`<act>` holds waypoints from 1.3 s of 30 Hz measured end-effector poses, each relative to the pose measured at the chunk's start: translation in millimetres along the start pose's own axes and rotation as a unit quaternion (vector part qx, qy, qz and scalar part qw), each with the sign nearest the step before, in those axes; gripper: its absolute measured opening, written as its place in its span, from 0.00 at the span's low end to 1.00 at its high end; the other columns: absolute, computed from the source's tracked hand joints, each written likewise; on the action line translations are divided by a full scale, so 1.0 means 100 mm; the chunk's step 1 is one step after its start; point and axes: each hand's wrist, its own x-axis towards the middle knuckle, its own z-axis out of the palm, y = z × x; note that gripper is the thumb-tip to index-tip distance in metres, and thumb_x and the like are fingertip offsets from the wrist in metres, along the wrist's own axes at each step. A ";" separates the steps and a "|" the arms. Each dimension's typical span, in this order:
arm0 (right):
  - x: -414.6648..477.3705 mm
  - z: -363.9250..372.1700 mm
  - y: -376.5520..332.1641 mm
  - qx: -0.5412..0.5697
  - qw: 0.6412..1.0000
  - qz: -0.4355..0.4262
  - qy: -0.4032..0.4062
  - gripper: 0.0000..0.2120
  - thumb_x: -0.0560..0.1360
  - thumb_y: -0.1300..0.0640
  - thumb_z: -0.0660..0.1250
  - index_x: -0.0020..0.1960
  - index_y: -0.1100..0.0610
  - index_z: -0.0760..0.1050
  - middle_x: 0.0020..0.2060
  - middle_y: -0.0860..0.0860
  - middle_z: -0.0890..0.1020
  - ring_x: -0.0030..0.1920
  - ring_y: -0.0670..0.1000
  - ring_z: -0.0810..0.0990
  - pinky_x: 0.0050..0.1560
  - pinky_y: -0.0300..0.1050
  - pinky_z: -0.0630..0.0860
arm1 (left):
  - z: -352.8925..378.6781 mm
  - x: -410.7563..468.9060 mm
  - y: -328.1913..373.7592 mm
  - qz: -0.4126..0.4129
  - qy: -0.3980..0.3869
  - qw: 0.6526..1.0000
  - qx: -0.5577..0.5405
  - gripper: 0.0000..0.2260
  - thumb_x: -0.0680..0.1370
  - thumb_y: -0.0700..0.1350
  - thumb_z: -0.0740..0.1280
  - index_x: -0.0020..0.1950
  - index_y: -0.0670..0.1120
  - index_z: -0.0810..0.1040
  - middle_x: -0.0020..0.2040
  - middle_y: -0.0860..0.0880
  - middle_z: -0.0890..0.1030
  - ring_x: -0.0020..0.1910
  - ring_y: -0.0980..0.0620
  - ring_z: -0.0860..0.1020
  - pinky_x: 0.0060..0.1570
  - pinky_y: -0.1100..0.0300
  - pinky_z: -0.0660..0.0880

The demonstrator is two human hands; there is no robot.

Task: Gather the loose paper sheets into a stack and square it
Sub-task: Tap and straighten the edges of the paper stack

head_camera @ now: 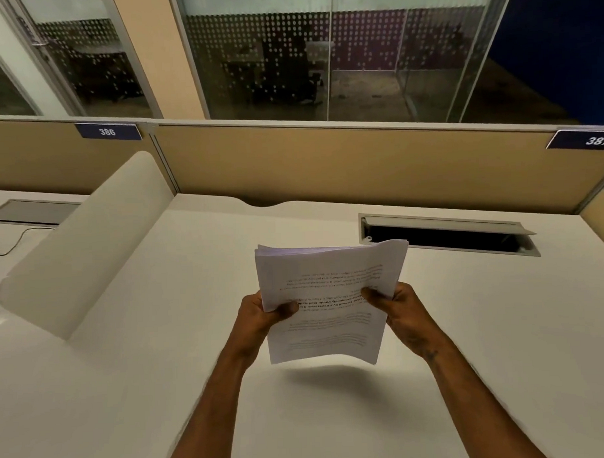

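Fingers of both hands clamped on the paper stack; left hand pinches the left edge, thumb on top; right hand pinches the right edge, same grip; rest of the fingers hidden behind the sheets. Stack is held in the air over the desk, tilted up toward me, shadow below it so no contact; printed side faces me, text upside down. No loose sheets visible on the desk, so gathering looks done; step in hand reads as squaring. Far edge is fanned, sheets offset and slightly curled; near edge looks tidier but not flush. Next move, my guess: stand the stack on one edge on the desk, loosen grip enough for sheets to slide, tap, rotate to a neighbouring edge, tap again; keep clear of the open cable slot just behind.
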 end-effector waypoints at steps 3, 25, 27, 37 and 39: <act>0.02 0.00 -0.02 0.005 1.000 -0.004 0.001 0.13 0.68 0.40 0.72 0.53 0.38 0.83 0.48 0.45 0.88 0.49 0.50 0.86 0.40 0.39 0.83 | 0.04 -0.01 0.02 0.005 0.018 1.000 -0.019 0.13 0.67 0.54 0.77 0.50 0.54 0.88 0.50 0.48 0.89 0.45 0.45 0.86 0.44 0.52 0.84; -0.08 -0.09 0.31 -0.005 0.997 0.058 -0.049 0.19 0.70 0.41 0.75 0.59 0.46 0.83 0.56 0.50 0.87 0.56 0.55 0.86 0.51 0.44 0.83 | 0.13 -0.23 -0.40 -0.045 0.073 0.996 -0.026 0.14 0.69 0.53 0.77 0.52 0.50 0.88 0.53 0.46 0.89 0.54 0.38 0.85 0.51 0.49 0.84; -0.10 -0.26 0.28 0.043 0.996 0.046 -0.065 0.26 0.70 0.47 0.78 0.66 0.52 0.80 0.60 0.54 0.85 0.60 0.57 0.84 0.56 0.45 0.81 | 0.12 -0.16 -0.26 -0.021 0.110 0.989 -0.093 0.16 0.68 0.51 0.79 0.53 0.47 0.88 0.55 0.45 0.88 0.55 0.41 0.86 0.51 0.52 0.84; -0.17 0.22 0.12 0.245 0.969 -0.006 0.029 0.20 0.71 0.57 0.75 0.62 0.47 0.80 0.58 0.56 0.84 0.58 0.55 0.84 0.55 0.51 0.83 | 0.67 -0.14 -0.04 0.001 0.126 0.927 -0.353 0.27 0.75 0.44 0.73 0.74 0.50 0.73 0.70 0.47 0.80 0.68 0.45 0.79 0.66 0.45 0.77; -0.15 0.21 0.06 0.224 0.972 -0.019 0.069 0.15 0.73 0.56 0.73 0.58 0.46 0.83 0.54 0.54 0.86 0.53 0.52 0.86 0.50 0.48 0.84 | 0.66 -0.22 -0.09 -0.027 0.112 0.926 -0.360 0.34 0.69 0.47 0.80 0.74 0.49 0.73 0.69 0.46 0.81 0.67 0.44 0.80 0.64 0.45 0.79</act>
